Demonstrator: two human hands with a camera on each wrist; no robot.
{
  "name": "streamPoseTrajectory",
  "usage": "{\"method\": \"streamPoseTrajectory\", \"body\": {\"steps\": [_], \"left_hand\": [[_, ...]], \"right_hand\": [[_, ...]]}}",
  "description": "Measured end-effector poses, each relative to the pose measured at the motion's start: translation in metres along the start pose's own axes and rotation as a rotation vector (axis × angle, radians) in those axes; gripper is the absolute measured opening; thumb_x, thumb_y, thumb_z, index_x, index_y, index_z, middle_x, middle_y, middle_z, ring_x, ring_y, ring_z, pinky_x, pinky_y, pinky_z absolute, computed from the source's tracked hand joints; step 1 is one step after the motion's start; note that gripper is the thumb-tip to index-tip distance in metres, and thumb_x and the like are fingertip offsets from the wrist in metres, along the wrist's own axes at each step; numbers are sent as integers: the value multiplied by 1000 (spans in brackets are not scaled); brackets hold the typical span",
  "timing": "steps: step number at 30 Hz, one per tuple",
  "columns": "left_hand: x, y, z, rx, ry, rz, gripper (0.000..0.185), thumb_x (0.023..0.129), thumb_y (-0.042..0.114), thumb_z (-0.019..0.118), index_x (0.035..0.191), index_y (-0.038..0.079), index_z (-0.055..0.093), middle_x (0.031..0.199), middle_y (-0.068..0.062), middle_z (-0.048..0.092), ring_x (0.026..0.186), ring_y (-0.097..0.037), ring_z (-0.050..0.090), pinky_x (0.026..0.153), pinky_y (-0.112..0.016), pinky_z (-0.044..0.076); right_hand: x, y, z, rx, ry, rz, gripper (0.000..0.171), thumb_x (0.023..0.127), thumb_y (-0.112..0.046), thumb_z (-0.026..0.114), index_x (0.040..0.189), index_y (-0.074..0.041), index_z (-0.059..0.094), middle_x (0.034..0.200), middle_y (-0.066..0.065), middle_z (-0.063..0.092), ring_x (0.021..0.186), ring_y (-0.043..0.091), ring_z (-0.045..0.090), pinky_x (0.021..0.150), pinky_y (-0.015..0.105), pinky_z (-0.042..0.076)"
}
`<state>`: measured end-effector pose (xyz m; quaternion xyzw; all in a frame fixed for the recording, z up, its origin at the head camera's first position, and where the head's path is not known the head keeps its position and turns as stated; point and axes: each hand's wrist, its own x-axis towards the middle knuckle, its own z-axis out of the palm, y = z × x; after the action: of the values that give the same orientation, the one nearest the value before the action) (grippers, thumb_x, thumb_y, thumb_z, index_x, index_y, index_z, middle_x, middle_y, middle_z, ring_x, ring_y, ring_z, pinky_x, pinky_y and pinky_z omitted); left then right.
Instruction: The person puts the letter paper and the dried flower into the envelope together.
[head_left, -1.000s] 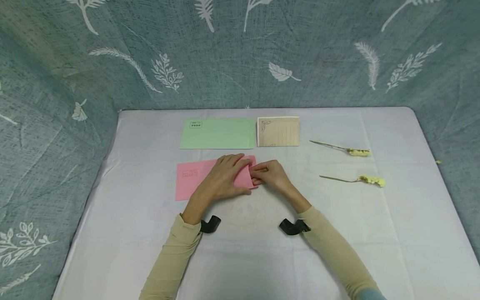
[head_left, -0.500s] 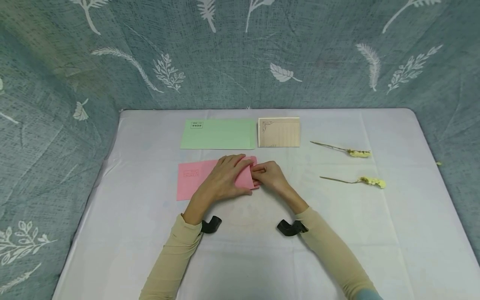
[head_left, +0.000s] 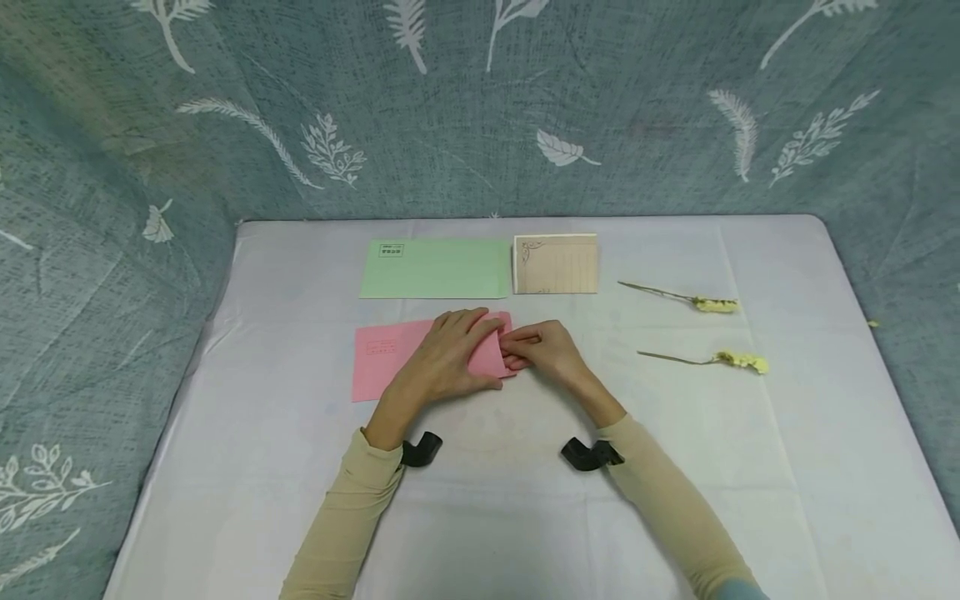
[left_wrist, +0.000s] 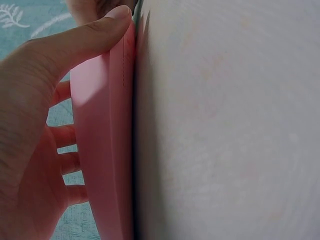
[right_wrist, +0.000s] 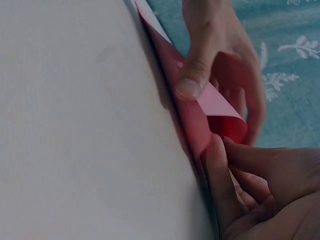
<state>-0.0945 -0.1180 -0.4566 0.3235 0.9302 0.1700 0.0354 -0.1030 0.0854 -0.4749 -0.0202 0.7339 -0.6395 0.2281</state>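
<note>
Your left grip (head_left: pixel 442 358) lies w/ fingers spread flat across the right half of the pink envelope (head_left: pixel 382 354), thumb pressing its near edge to the bench (head_left: pixel 487 500). Your right grip (head_left: pixel 543 350), just right of the left and touching it at the fingertips, pinches the envelope's right-end flap, which the right wrist view shows curled up off the cloth. Beyond your left grip lies a green envelope (head_left: pixel 435 268), flat; just right of that, beyond your right grip, a beige lined card (head_left: pixel 557 264). Two dried yellow sprigs (head_left: pixel 716 305) (head_left: pixel 738 360) lie well to the right of your right grip, apart from each other. Both sleeves are tan; black wrist mounts (head_left: pixel 420 448) sit near each cuff.
</note>
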Motion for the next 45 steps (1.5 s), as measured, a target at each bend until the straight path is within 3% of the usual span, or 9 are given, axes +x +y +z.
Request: {"method": "streamPoseTrajectory", "body": {"steps": [4,15,25,31,36,45], "left_hand": [[0,0,0,5,-3,-12,85,74,53,80,143,14,49,145,-15,45,133,-32,41,112,-49,29],[0,1,2,2,6,-15,80,74,54,79,140,17,51,144,-14,46,132,-31,42,111,-48,30],[0,1,2,7,9,-13,78,74,53,80,138,17,54,144,-15,47,132,-31,42,111,-49,30],[1,2,2,5,6,-17,78,74,53,80,138,17,54,144,-14,47,133,-31,41,111,-49,30],[1,2,2,5,7,-12,77,74,53,80,137,17,54,144,-15,47,133,-31,41,112,-49,30],[-2,1,5,0,28,6,76,76,52,79,138,16,53,143,-16,47,132,-32,42,112,-49,29]], "right_hand": [[-4,-1,-8,52,17,8,24,93,-1,63,109,17,65,88,25,72,63,9,69,65,26,58],[-22,-3,-44,27,101,-13,27,95,-3,62,114,16,64,99,27,70,73,11,71,70,27,59],[-36,0,-78,-71,142,4,28,96,-9,61,118,10,65,108,24,69,79,13,72,70,27,59],[-50,3,-100,-125,171,-38,31,97,-11,60,120,9,64,111,27,68,82,16,72,71,29,59],[-65,6,-118,-152,221,-70,36,98,-15,60,121,12,62,108,29,67,79,11,71,70,29,59],[-93,13,-148,-97,404,-104,41,99,-17,59,124,15,58,85,-11,72,73,6,69,65,21,57]]}}
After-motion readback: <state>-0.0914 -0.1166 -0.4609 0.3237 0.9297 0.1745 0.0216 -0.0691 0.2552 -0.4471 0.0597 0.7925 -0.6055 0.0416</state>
